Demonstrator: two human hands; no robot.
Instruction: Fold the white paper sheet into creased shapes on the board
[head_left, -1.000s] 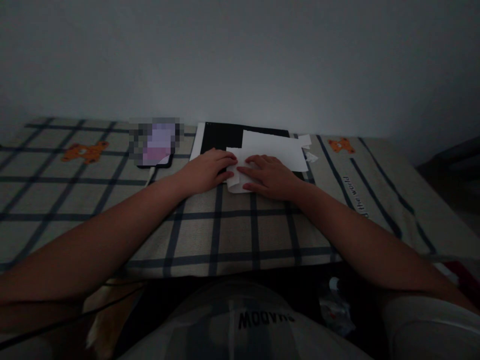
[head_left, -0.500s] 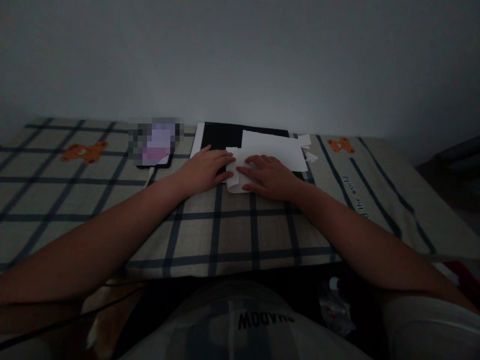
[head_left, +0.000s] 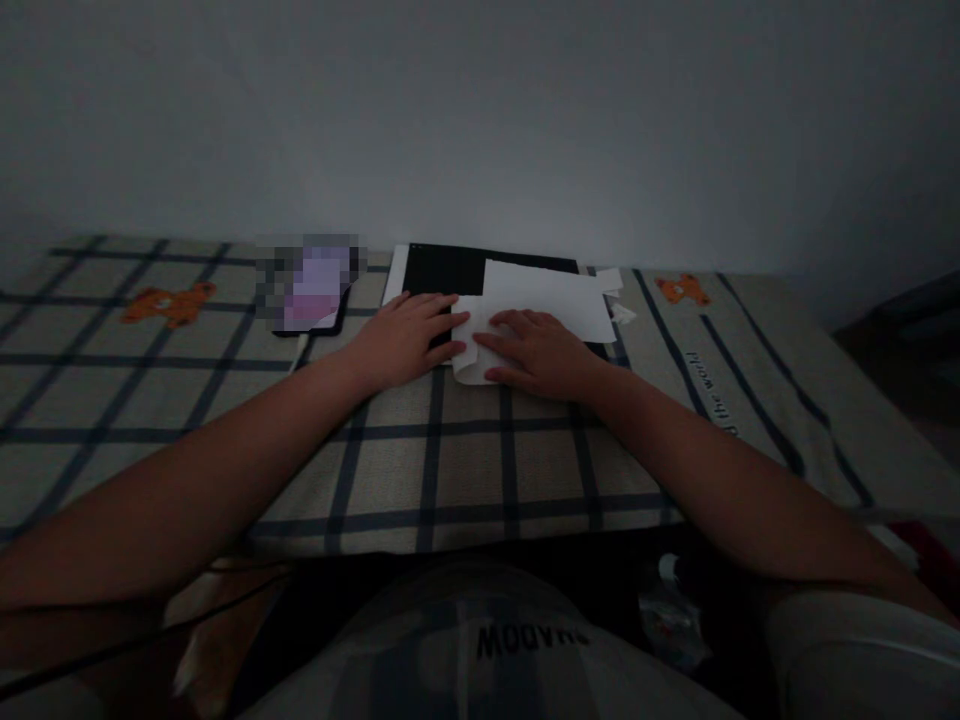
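Observation:
A white sheet of paper (head_left: 551, 288) lies partly over a flat black item with a white left margin (head_left: 446, 268), whose kind I cannot make out. The paper's left end is folded or curled over near the front. My left hand (head_left: 412, 335) rests flat with its fingers apart, fingertips at the paper's left edge. My right hand (head_left: 544, 352) lies spread on top of the paper, right of the fold. Neither hand grips anything. Small white paper scraps (head_left: 611, 285) sit by the sheet's right end.
A phone (head_left: 319, 290) with a pale cable (head_left: 300, 352) lies to the left. The table wears a checked cloth (head_left: 465, 470) with orange bear patterns. Behind it stands a plain wall (head_left: 480, 130). Below the front edge are a clear plastic item (head_left: 673, 615) and a dark cable (head_left: 142, 637).
My left hand's fingers have shifted slightly left and spread a little more. My right hand and the paper look almost the same.

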